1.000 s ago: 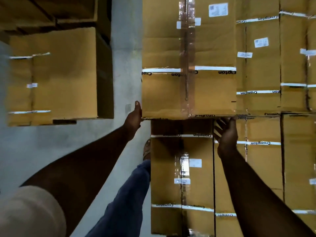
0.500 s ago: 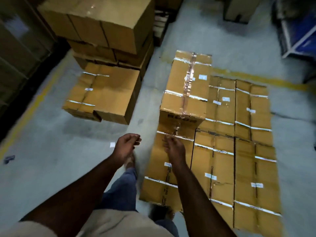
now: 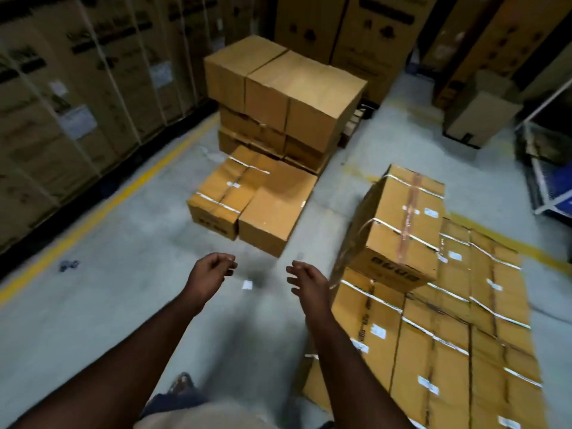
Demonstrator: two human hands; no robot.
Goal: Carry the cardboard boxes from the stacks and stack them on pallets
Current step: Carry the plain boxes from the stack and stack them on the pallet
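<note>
A strapped cardboard box [image 3: 399, 224] lies on top of a flat layer of strapped boxes [image 3: 448, 335] at the right. Ahead stands a stack of plain cardboard boxes [image 3: 284, 91], with two lower boxes [image 3: 250, 196] in front of it. My left hand [image 3: 210, 274] and my right hand [image 3: 306, 283] hang over the bare floor between the two groups, fingers apart and holding nothing. The right hand is just left of the top box and does not touch it.
Tall dark cartons [image 3: 77, 97] line the left wall behind a yellow floor line [image 3: 102, 209]. More tall cartons [image 3: 349, 29] stand at the back. A blue and white frame [image 3: 551, 181] sits at the right edge. Grey concrete floor [image 3: 123, 289] lies between the stacks.
Both hands have let go of the top box and drawn back from it. My view has lifted and swung left toward the stack ahead.
</note>
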